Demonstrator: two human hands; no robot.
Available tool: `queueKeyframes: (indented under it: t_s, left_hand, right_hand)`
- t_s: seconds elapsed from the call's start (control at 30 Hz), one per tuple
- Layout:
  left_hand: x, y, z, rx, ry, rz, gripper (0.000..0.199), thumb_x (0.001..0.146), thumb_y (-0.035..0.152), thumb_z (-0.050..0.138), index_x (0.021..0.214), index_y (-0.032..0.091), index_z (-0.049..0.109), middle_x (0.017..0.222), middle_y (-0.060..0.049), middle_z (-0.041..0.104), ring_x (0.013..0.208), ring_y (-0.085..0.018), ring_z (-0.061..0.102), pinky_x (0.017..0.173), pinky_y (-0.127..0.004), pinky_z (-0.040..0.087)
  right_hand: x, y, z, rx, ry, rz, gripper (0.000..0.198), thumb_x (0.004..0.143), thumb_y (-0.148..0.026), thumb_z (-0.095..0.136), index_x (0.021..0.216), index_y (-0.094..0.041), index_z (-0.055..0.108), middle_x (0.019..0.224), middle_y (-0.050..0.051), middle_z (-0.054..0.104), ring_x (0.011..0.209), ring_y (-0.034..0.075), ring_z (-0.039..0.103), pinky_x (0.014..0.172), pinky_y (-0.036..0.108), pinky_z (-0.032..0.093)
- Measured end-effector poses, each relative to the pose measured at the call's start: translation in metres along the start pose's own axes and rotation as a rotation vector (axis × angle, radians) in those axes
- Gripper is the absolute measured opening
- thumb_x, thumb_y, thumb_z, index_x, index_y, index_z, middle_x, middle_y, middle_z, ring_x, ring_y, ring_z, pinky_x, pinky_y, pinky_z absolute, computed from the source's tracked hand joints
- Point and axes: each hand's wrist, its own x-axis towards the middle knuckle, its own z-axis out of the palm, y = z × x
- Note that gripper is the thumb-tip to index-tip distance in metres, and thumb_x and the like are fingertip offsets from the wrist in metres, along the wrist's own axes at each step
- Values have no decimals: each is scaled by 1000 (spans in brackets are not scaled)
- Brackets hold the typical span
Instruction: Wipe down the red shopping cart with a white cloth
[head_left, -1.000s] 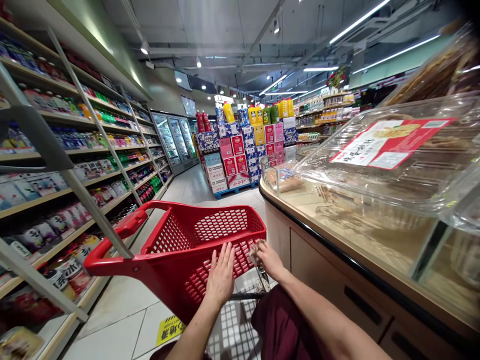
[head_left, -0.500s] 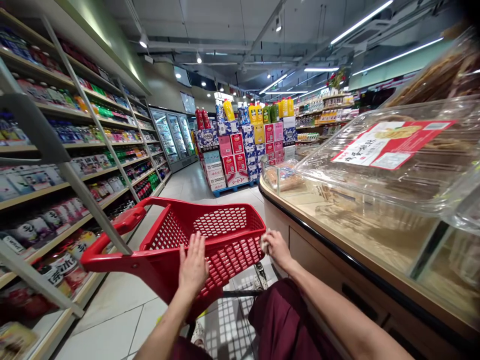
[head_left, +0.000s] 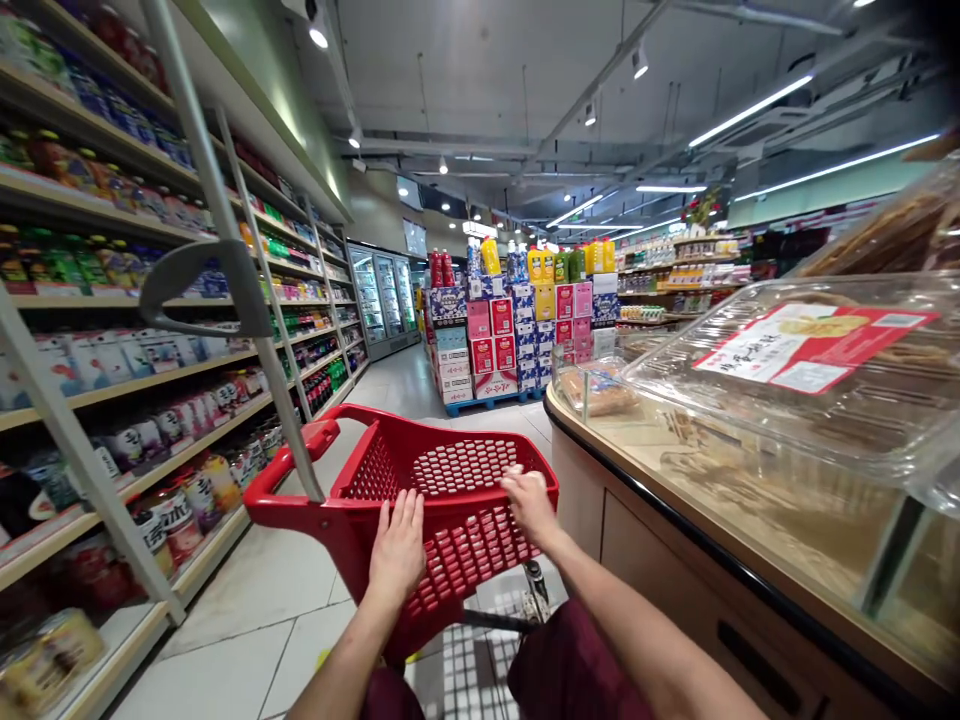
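A red shopping cart [head_left: 465,590] with a slotted plastic basket stands in front of me, its handle to the left. My left hand [head_left: 399,545] lies against the near side of the cart, fingers stretched out together at the rim and holding nothing. By the cart's right end is my right hand [head_left: 531,505], closed, its fingertips over the near rim. Something small and pale shows at those fingers, but I cannot make out what it is. A grey pole with a loop-shaped holder [head_left: 206,290] rises from the cart's handle end. The part of the basket that shows holds nothing visible.
Shelves of bottled drinks [head_left: 97,270] line the left side. On the right, a wooden counter [head_left: 637,540] with a black edge carries clear plastic food boxes [head_left: 817,350]. Stacked drink cartons [head_left: 495,340] stand ahead, with glass-door fridges [head_left: 382,290] behind them. Tiled floor [head_left: 247,640] runs between.
My right hand has moved from beyond the cart's right end to over its near rim. The left hand has come down onto the cart's side. The view has tilted up and turned left.
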Motion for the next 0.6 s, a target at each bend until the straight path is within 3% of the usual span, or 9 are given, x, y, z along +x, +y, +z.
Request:
queueKeyframes:
  t_s: [0.07, 0.13, 0.27, 0.33, 0.5, 0.6]
  left_hand:
    - [-2, 2, -1, -28, -23, -13, 65, 71, 26, 41, 133, 7, 29, 142, -10, 25, 133, -23, 16, 109, -43, 9]
    - [-2, 5, -3, -51, -37, -26, 67, 70, 28, 42, 133, 6, 28, 143, -11, 23, 133, -24, 14, 109, -43, 8]
    - [-5, 6, -6, -55, -49, -21, 66, 71, 28, 41, 133, 7, 28, 143, -10, 24, 134, -23, 13, 109, -43, 6]
    - [-7, 6, -6, -43, -56, -8, 65, 72, 27, 39, 133, 8, 28, 143, -10, 25, 134, -22, 14, 109, -44, 5]
    - [-7, 13, -9, -48, -68, -29, 67, 71, 29, 42, 133, 7, 29, 141, -12, 29, 132, -25, 19, 109, -44, 9]
    - [-8, 13, -13, -47, -79, -18, 67, 70, 30, 43, 132, 6, 31, 139, -13, 34, 130, -26, 24, 109, -43, 11]
  right_hand:
    - [-4, 17, -7, -28, 35, 89, 42, 69, -1, 35, 96, -20, 62, 104, 9, 60, 101, 20, 50, 88, 38, 33]
    - [-3, 12, -2, -35, 32, 106, 44, 71, 0, 33, 98, -19, 61, 106, 10, 59, 104, 21, 48, 90, 38, 33]
    - [1, -24, 20, 22, -84, -86, 45, 76, -3, 35, 110, -24, 56, 119, 5, 55, 114, 18, 42, 96, 37, 29]
    - [-1, -19, 17, 22, -123, -132, 47, 75, -3, 36, 113, -22, 54, 121, 6, 53, 114, 18, 42, 95, 37, 29]
    - [-9, 16, -4, -72, -16, 186, 45, 67, -1, 36, 101, -19, 61, 108, 10, 59, 104, 21, 48, 90, 39, 33]
    - [-4, -5, 5, 6, -72, 47, 46, 68, -1, 36, 102, -22, 60, 109, 6, 59, 103, 19, 48, 91, 37, 32]
